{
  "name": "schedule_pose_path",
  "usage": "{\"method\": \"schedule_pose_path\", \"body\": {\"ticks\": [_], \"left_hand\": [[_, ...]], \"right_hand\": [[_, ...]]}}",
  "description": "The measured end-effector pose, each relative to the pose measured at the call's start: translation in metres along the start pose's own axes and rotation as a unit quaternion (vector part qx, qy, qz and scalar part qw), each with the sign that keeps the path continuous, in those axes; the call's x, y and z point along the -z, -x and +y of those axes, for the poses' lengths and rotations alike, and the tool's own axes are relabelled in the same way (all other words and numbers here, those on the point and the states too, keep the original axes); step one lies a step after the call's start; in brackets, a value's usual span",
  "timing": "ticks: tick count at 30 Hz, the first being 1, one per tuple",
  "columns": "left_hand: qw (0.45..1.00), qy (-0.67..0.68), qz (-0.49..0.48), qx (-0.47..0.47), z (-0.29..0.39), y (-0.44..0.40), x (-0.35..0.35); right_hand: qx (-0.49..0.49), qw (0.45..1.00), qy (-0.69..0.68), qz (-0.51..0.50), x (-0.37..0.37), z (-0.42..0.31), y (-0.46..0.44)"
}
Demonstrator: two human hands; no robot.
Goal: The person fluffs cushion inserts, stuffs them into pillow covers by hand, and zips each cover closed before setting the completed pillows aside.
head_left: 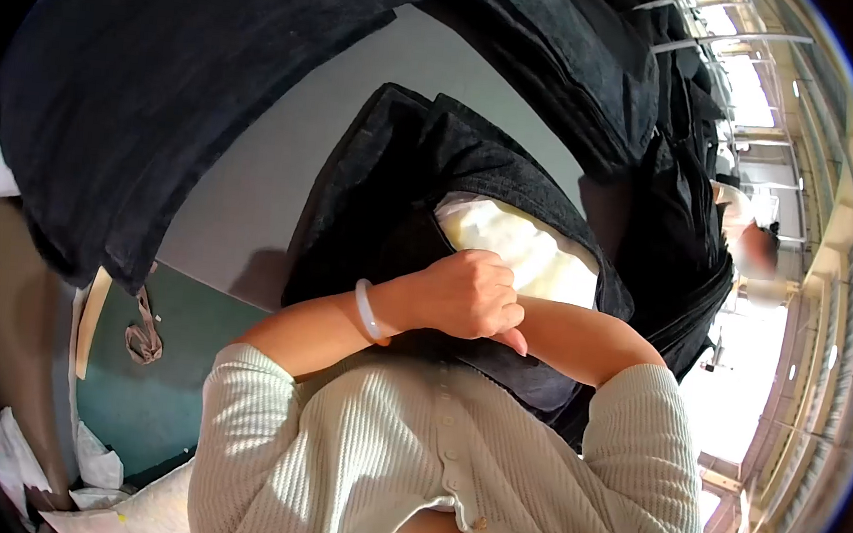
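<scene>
A black denim-like garment (pixel 384 173) lies bunched in front of my body. At its opening shows a pale white-and-cream fabric (pixel 513 243), brightly lit. My left hand (pixel 469 295), with a pale bangle on its wrist, is over the near edge of this fabric. Its fingers are curled in and its thumb points down to the right; anything inside the fingers is hidden. From the right, my right forearm (pixel 581 337) reaches inward and passes behind my left hand. The fingers of my right hand are hidden there.
Large black fabric pieces (pixel 161 75) drape over the grey surface (pixel 403 54) ahead. More black garments (pixel 686 217) hang at right beneath metal rails. A beige strap (pixel 145 335) lies on the green surface (pixel 177 387) at left. Another person (pixel 741 216) is at far right.
</scene>
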State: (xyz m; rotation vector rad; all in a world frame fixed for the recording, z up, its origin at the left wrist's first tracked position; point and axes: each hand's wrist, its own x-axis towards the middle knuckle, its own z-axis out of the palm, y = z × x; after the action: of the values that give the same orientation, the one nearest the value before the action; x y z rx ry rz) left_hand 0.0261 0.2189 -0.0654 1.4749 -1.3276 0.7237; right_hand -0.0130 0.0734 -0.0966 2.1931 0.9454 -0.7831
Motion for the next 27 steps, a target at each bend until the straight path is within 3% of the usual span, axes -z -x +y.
{"method": "schedule_pose_path", "body": {"ticks": [3, 6, 8, 13, 16, 27], "left_hand": [[1.0, 0.018, -0.011, 0.011, -0.014, 0.009, 0.008], [0.994, 0.047, -0.007, 0.1, -0.046, 0.023, 0.019], [0.992, 0.064, -0.01, 0.107, -0.05, 0.016, 0.022], [0.983, 0.174, 0.059, -0.023, -0.026, -0.023, -0.001], [0.981, 0.185, 0.048, -0.025, -0.017, -0.031, -0.027], [0.984, 0.016, 0.065, 0.165, -0.019, -0.008, -0.032]], "right_hand": [[0.052, 0.997, -0.06, -0.021, 0.003, 0.018, -0.008], [0.138, 0.984, -0.112, -0.021, 0.024, 0.056, 0.004], [0.178, 0.977, -0.117, -0.019, 0.041, 0.08, 0.017], [0.168, 0.982, -0.059, -0.068, 0.007, 0.049, 0.021], [0.188, 0.976, -0.078, -0.081, -0.008, 0.038, 0.024], [0.261, 0.953, -0.121, -0.092, -0.008, 0.079, 0.03]]}}
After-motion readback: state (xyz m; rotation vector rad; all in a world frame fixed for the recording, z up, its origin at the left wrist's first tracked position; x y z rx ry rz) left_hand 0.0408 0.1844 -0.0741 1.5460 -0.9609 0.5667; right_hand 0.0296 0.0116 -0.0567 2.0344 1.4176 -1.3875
